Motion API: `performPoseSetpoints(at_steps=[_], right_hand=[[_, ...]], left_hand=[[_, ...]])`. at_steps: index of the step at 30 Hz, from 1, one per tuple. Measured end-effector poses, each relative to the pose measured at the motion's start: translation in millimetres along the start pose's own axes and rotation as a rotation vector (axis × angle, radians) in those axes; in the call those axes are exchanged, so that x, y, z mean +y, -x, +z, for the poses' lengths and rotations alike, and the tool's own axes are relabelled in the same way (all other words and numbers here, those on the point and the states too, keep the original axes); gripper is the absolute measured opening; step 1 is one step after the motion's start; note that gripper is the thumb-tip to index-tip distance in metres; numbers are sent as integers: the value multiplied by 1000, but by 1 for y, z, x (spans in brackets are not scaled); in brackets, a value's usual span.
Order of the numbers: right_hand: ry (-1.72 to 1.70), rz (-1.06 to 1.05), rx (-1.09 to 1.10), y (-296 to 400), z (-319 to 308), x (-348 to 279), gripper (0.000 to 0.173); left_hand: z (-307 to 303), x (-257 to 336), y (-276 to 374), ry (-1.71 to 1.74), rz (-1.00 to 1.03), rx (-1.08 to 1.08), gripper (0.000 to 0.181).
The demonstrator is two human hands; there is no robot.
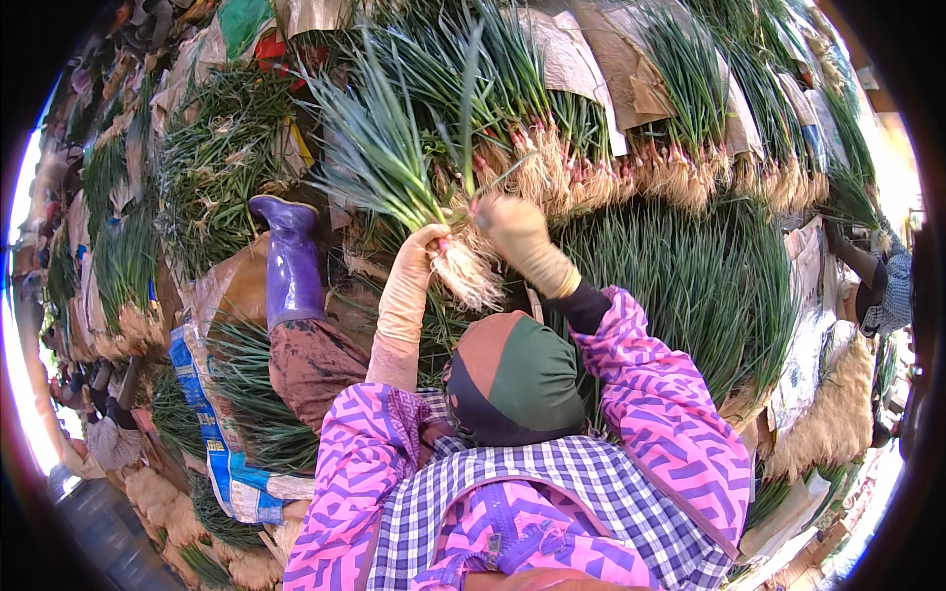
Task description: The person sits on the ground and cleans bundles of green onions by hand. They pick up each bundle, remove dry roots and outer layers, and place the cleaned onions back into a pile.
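My left hand (425,240), in a pale tight glove, grips a bunch of spring onions (403,177) just above its pinkish bulbs. The long green leaves fan up and to the left, and the whitish roots (469,273) hang down to the right. Close beside it on the right, my right hand (514,221), also gloved and blurred, has its fingers closed around the base of a single upright spring onion (468,148). Its fingertips are near the bunch's bulbs; whether they touch is unclear. Beyond both hands lies a row of more spring onions (539,159), roots towards me.
A dense pile of green onions (680,273) lies right of my arms. Loose leaves (214,170) are heaped at the left, near a purple rubber boot (293,251). A blue and white printed sack (207,428) lies lower left. Another person (887,284) is at the far right.
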State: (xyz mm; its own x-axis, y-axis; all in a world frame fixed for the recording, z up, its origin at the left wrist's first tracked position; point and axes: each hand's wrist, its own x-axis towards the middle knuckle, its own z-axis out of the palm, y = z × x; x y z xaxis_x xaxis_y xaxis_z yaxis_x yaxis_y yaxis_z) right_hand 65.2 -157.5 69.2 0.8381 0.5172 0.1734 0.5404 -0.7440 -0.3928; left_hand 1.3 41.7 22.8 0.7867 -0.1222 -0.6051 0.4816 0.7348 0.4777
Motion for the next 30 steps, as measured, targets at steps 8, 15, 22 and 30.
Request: performPoseSetpoints(at_steps=[8, 15, 22, 30], right_hand=[[-319, 506, 89, -82, -7, 125, 20], [-662, 757, 77, -101, -17, 198, 24], [-722, 884, 163, -66, -131, 172, 14], [477, 945, 13, -33, -245, 341, 35]], left_hand=[[50, 20, 33, 215, 93, -229, 27], [16, -4, 39, 236, 31, -40, 31], [-34, -16, 46, 185, -17, 33, 46], [0, -4, 53, 236, 79, -67, 41]])
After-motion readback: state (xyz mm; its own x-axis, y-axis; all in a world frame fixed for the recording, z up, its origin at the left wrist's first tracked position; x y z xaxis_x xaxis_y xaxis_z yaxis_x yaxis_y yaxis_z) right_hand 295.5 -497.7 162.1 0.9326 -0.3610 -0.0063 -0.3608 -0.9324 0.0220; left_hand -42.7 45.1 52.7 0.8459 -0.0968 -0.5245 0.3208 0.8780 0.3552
